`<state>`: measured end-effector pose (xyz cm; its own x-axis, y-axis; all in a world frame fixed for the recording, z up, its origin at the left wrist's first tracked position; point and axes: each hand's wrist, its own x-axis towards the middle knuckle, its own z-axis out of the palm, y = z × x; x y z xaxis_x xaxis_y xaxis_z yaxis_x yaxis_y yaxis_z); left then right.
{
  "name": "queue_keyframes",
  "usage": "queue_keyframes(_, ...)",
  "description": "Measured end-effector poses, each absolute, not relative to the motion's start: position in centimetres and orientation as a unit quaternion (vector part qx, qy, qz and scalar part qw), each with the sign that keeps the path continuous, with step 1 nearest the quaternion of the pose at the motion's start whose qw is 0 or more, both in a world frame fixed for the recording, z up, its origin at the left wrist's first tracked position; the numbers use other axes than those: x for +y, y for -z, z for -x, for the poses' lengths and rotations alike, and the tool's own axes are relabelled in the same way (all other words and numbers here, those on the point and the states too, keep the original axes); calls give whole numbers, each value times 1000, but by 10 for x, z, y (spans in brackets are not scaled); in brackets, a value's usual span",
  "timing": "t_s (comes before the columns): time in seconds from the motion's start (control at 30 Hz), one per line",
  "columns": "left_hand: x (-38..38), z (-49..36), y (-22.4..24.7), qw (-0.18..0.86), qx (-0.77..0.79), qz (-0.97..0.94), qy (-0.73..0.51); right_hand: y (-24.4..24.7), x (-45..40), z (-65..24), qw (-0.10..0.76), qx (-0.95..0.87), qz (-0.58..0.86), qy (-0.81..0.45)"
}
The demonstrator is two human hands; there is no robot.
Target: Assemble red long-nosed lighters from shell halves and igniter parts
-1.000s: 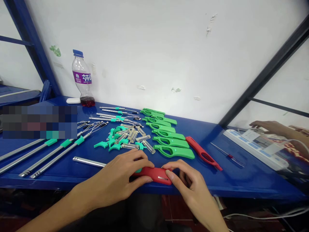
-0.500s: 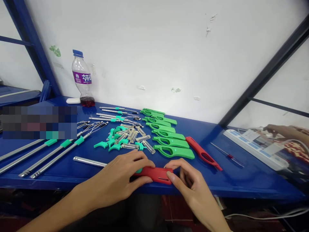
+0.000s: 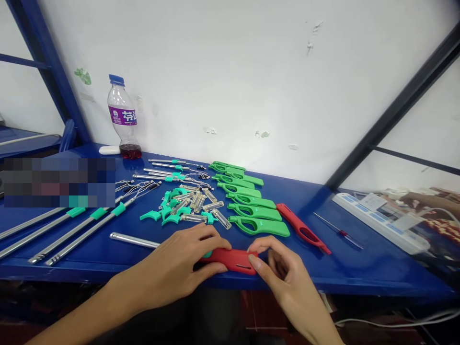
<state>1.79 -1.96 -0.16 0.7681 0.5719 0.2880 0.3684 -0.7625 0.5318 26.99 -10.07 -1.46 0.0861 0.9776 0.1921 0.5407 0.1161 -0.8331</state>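
Observation:
A red plastic handle (image 3: pixel 235 260) with a slot near its right end lies level at the front edge of the blue table (image 3: pixel 359 273). My left hand (image 3: pixel 183 261) is closed round its left part, thumb below and fingers above. A bit of teal shows between those fingers, and a silver tube (image 3: pixel 132 240) sticks out to the left from behind this hand. The thumb and forefinger of my right hand (image 3: pixel 278 268) pinch the handle's right end. Behind my hands are teal triggers (image 3: pixel 170 219) and clear lighter tanks (image 3: pixel 194 218) in a pile.
Green handles (image 3: pixel 258 225) stand in a row behind, with a red handle (image 3: pixel 305 230) and a screwdriver (image 3: pixel 339 231) to the right. Silver tubes (image 3: pixel 86 235) lie left. A bottle (image 3: pixel 122 117) and a power strip (image 3: pixel 381 223) flank them. Another person's hand (image 3: pixel 420 197) shows far right.
My hands and the red handle stay almost in place. At the far right, the other person's hand has shifted slightly.

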Motion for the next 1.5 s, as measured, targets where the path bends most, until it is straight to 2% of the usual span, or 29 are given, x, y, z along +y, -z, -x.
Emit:
queue_keyframes(0.67, -18, -21, -1, 221, 272, -907, -233, 20, -98, -263, 416, -641, 616, -193)
queue_keyframes(1.5, -18, -20, 1, 210, 264, -911, -237, 26, -95, -266, 424, -608, 626, -242)
